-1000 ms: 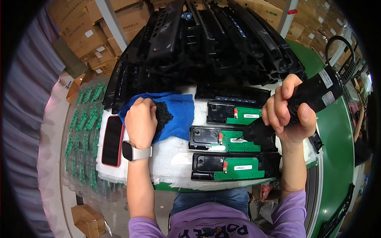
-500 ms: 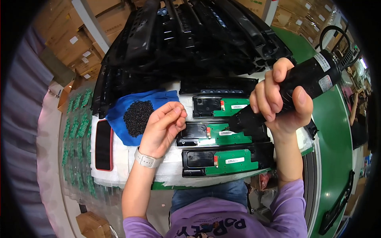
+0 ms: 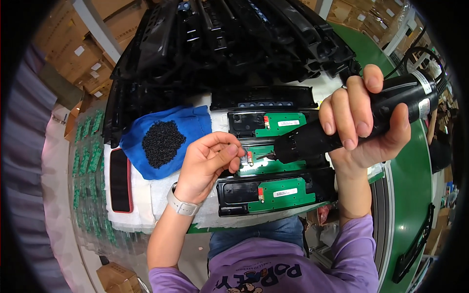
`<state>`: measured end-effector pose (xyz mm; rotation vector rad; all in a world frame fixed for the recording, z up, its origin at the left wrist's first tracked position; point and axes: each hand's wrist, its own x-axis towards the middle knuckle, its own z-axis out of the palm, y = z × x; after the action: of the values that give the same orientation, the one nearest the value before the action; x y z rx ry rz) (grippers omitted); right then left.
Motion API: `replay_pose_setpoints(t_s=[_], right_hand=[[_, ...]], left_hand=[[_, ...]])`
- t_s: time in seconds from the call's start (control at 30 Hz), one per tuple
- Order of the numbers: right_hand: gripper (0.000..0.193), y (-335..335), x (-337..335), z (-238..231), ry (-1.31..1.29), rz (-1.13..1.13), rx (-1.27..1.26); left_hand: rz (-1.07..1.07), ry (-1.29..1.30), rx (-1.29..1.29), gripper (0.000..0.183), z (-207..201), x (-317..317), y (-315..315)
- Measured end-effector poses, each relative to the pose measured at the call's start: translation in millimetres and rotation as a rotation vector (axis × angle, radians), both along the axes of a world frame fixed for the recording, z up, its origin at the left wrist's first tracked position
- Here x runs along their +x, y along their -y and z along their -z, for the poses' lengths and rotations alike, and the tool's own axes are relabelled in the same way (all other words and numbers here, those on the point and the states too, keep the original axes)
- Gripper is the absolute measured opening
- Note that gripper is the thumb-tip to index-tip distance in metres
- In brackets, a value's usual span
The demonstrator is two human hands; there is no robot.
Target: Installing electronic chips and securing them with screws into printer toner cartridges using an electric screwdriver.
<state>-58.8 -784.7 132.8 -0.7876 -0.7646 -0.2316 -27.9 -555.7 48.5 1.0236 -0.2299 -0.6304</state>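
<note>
My right hand (image 3: 364,127) is wrapped around a black electric screwdriver (image 3: 300,144), its bit pointing left over the middle green circuit board (image 3: 264,167). Just left of the bit, my left hand (image 3: 207,163) has thumb and fingers pinched together; whatever they hold is too small to make out. The middle board sits in a black plastic housing, partly hidden by the hand and tool. Similar boards lie in the far housing (image 3: 244,124) and the near housing (image 3: 233,198). Left of them, a pile of tiny black screws (image 3: 162,141) rests on a blue cloth (image 3: 198,117).
Long black plastic parts (image 3: 220,53) are heaped across the back of the table. A phone (image 3: 120,183) in a red case lies at left, beside clear trays of green boards (image 3: 88,161). At right runs a green surface (image 3: 410,180) with a black strip (image 3: 415,244) on it.
My left hand has shifted slightly right and down, closer to the screwdriver's bit. The screwdriver has tilted flatter, with my right hand moved right. The view has shifted a little.
</note>
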Motion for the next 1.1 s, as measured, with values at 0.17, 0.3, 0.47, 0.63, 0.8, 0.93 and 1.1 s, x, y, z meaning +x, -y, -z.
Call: replay_pose_setpoints(t_s=[0.17, 0.3, 0.47, 0.63, 0.8, 0.93, 1.1], right_hand=[[0.038, -2, -4, 0, 0.029, 0.037, 0.039], [0.037, -5, -5, 2, 0.009, 0.064, 0.052], [0.037, -10, -2, 8, 0.02, 0.082, -0.018], [0.037, -11, -2, 9, 0.022, 0.064, -0.051], [0.035, -15, -3, 8, -0.077, 0.144, 0.009], [0.031, -13, 0, 7, -0.185, 0.198, 0.176], [0.034, -10, -2, 8, -0.108, 0.079, -0.12]], left_hand=[[0.048, 0.049, 0.079, 0.016, -5, -6, 5], [0.055, 0.054, 0.133, 0.018, -6, -10, 10], [0.063, 0.051, 0.156, 0.018, -7, -12, 12], [0.045, 0.125, 0.19, 0.014, -7, -13, 12], [0.028, 0.159, 0.226, 0.013, -9, -15, 11], [0.048, 0.187, 0.23, 0.018, -11, -15, 9], [-0.118, 0.333, 0.279, 0.029, -3, -3, 4]])
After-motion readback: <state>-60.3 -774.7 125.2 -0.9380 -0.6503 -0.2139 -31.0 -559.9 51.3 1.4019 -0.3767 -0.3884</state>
